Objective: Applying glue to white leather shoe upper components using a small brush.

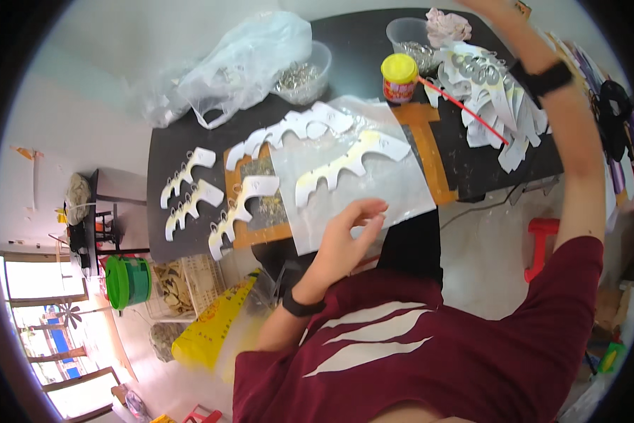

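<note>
My left hand is over the near edge of a plastic-covered white sheet, fingers loosely bent, thumb apart, nothing in them. Just beyond it, a white scalloped card piece with yellowish patches lies on the sheet. Another such piece overlaps the sheet's far left corner. Further left on the table lie scalloped pieces with metal rings, among them a ringed card piece. My right arm stretches up past the table's right side; my right hand is cut off by the top edge, its fingers out of sight.
A yellow-lidded jar and a thin red stick are beside a pile of white cut pieces. Clear tubs of metal bits, including a left tub, stand at the back near a plastic bag. Brown tape marks the black table.
</note>
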Demonstrator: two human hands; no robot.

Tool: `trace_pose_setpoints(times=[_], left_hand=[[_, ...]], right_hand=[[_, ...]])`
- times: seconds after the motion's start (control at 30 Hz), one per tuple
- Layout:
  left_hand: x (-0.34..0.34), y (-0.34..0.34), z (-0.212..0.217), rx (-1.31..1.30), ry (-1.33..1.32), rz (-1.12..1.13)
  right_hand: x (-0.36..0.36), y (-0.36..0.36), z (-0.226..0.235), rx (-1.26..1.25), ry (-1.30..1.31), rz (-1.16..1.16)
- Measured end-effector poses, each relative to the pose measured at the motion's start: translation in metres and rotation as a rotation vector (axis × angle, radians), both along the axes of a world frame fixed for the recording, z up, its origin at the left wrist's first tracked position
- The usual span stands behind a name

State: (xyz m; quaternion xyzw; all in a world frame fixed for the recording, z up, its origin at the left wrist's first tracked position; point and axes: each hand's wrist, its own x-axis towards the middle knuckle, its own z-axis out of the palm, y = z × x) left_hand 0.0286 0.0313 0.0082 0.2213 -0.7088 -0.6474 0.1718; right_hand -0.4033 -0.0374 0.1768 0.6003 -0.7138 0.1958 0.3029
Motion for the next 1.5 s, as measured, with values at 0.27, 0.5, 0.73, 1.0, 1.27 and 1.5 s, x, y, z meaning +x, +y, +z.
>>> trace_pose_setpoints(times=[0.27,0.5,0.73,1.0,1.27,1.5], left_hand=[[-0.033,0.003,0.006,1.389,0.428,-0.265],[-0.032,-0.001,-0.003,1.368,0.291,-0.129],[-0.016,-0.011,0.005,0.873,0.133,-0.013],[-0.019,0.000,0.003,-0.147,0.010,0.273],[-0.022,-0.004,0.004,-0.218,-0.084,0.203],[-0.031,-0.011,-0.018,-0.790,-0.145,0.168]], right_hand=[[0.224,0.158,-0.025,0.427,-0.291,0.591],[0.238,0.155,-0.082,0.564,-0.918,0.555],[0.218,0.138,-0.110,0.561,-1.523,0.505],[0.238,0.132,-0.120,0.563,-1.601,0.473],[0.232,0.127,-0.131,0.457,-1.351,0.578],[0.186,0.063,-0.131,0.347,-1.081,0.456]])
